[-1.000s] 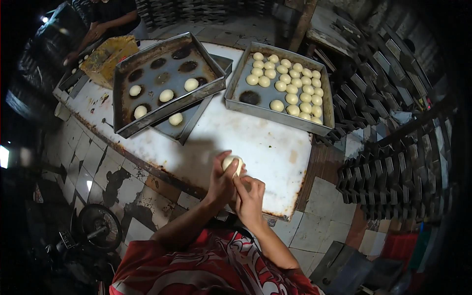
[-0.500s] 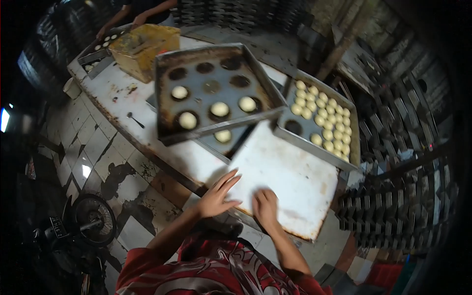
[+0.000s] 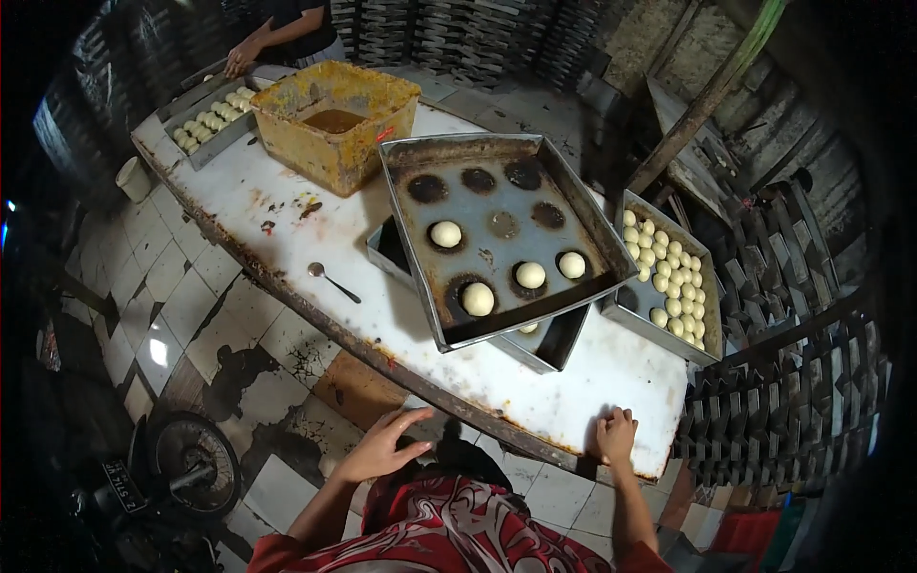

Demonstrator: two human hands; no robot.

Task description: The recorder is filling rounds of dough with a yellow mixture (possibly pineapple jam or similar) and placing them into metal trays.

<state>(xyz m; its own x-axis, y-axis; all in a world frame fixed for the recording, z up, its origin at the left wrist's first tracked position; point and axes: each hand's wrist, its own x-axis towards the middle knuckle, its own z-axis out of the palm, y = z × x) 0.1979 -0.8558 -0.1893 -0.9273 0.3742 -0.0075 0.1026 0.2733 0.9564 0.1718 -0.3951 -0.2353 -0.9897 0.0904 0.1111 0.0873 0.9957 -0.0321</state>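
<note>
Neither of my hands grips anything: my right hand [image 3: 616,435] lies flat with fingers curled on the near edge of the table [image 3: 592,392], seemingly to steady me, and my left hand [image 3: 382,444] hangs spread open just off that edge. The baking tray [image 3: 506,239] nearest them sits tilted on another tray [image 3: 549,344], four dough balls [image 3: 478,299] in its dark rings, past the near edge.

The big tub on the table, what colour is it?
The tub is yellow, smeared with brownish stains, and holds brown liquid. The head view shows it.
</note>
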